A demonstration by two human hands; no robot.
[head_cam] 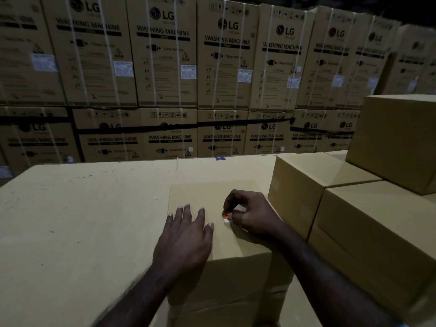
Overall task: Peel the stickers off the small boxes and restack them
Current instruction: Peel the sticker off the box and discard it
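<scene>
Our left hand (186, 230) lies flat on the near small box (212, 204), steadying it; our right hand (250, 214) pinches the orange sticker (226, 217) on its top. Sticker's prob. thin & tear-prone, so we'd lift at the loose corner w/ the box pinned.

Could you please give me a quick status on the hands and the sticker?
Left hand flat on small box, steadying. Right hand pinching orange sticker on box top. Nothing in the way.

Dim warehouse, stacked strapped washing-machine cartons (165, 57) along the back, plain cardboard boxes (299, 185) nearby
</scene>
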